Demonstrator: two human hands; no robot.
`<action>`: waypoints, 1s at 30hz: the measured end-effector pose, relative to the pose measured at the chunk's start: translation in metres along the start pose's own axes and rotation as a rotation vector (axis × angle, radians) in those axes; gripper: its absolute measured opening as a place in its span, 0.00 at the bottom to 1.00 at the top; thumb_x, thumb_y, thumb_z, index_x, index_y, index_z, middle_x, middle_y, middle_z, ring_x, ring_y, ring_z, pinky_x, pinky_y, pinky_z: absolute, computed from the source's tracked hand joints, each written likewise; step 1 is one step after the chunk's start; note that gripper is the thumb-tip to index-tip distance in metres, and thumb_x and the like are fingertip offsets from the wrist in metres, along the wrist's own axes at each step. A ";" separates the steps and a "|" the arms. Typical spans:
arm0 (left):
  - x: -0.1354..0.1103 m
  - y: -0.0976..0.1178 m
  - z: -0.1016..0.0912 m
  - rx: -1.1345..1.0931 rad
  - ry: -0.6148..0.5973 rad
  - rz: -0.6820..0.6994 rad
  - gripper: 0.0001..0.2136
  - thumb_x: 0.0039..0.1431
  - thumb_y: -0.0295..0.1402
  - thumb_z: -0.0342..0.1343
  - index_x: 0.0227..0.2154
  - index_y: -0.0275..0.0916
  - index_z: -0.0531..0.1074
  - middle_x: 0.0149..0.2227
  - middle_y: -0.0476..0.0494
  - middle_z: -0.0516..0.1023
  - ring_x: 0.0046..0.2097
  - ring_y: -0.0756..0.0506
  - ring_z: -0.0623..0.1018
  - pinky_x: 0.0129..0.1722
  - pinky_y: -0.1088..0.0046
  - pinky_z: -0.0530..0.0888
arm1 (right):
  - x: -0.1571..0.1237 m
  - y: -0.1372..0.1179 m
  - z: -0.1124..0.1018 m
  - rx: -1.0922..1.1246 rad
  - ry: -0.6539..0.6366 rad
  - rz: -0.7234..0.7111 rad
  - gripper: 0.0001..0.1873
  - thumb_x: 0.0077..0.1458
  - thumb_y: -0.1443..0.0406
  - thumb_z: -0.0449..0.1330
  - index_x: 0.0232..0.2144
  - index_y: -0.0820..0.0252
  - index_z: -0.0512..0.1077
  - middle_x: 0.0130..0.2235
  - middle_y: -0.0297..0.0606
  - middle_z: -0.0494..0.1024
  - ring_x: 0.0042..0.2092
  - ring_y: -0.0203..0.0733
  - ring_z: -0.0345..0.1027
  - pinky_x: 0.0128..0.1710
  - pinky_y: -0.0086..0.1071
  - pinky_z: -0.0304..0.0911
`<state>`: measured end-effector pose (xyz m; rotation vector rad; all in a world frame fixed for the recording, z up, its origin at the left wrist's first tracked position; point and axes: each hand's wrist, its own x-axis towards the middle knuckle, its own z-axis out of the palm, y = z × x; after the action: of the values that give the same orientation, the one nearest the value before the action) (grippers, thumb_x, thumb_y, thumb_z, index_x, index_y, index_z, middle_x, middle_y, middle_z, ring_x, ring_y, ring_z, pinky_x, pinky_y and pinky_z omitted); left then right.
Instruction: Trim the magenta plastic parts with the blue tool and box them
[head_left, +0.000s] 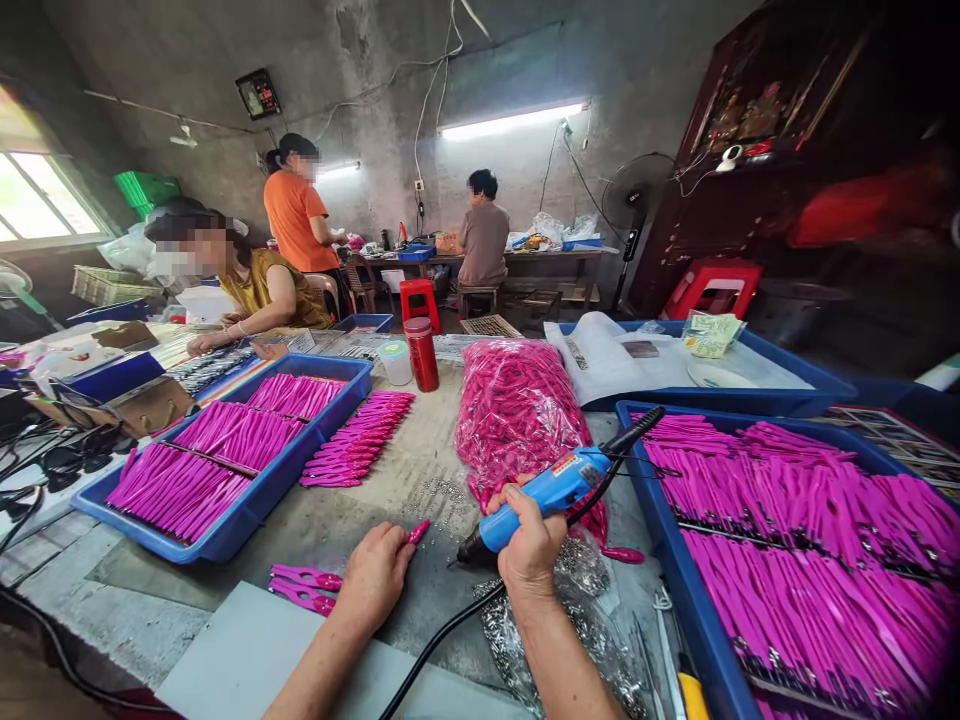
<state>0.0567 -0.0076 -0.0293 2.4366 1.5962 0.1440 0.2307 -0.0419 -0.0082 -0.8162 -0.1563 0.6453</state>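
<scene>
Head view: slim glossy magenta handle [418, 531], left hand [377, 572].

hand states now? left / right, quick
Left hand: closed on a pink plastic piece, pressed to the table.
Right hand: closed around the blue electric screwdriver, tip angled down toward the piece.

The right hand [531, 545] grips a blue electric screwdriver [541, 497], tip angled down at the table [375, 500]. The left hand [377, 573] pinches a pink piece [418, 531] flat, two more pink pieces [304, 587] just beside it, blue trays [247, 520] either side.
</scene>
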 end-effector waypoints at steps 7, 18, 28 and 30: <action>-0.001 0.012 -0.011 0.091 -0.074 -0.047 0.10 0.62 0.30 0.46 0.29 0.40 0.71 0.37 0.44 0.75 0.41 0.46 0.75 0.40 0.74 0.68 | -0.002 -0.001 -0.001 -0.030 -0.014 -0.005 0.19 0.34 0.61 0.65 0.29 0.61 0.63 0.18 0.28 0.67 0.19 0.39 0.62 0.23 0.33 0.59; -0.001 0.015 -0.015 0.082 -0.109 -0.065 0.10 0.63 0.31 0.46 0.31 0.39 0.71 0.38 0.44 0.75 0.42 0.47 0.74 0.40 0.75 0.67 | -0.002 -0.001 0.001 -0.031 0.014 0.013 0.20 0.33 0.60 0.65 0.29 0.61 0.63 0.18 0.29 0.68 0.18 0.38 0.62 0.21 0.32 0.59; 0.000 -0.003 -0.002 -0.085 0.019 0.043 0.11 0.62 0.33 0.46 0.30 0.39 0.72 0.33 0.45 0.75 0.38 0.47 0.75 0.38 0.74 0.69 | -0.001 -0.002 0.001 -0.060 -0.018 -0.007 0.20 0.34 0.58 0.64 0.29 0.60 0.63 0.17 0.28 0.66 0.19 0.39 0.62 0.22 0.33 0.59; -0.002 -0.003 -0.001 -0.021 0.026 0.066 0.11 0.62 0.32 0.46 0.30 0.40 0.72 0.33 0.45 0.75 0.38 0.46 0.75 0.39 0.74 0.69 | -0.001 -0.003 0.002 -0.052 -0.008 0.015 0.21 0.33 0.58 0.64 0.29 0.60 0.63 0.17 0.28 0.66 0.19 0.39 0.62 0.22 0.33 0.59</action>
<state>0.0535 -0.0080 -0.0289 2.4824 1.5175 0.2029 0.2304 -0.0431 -0.0045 -0.8658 -0.1756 0.6610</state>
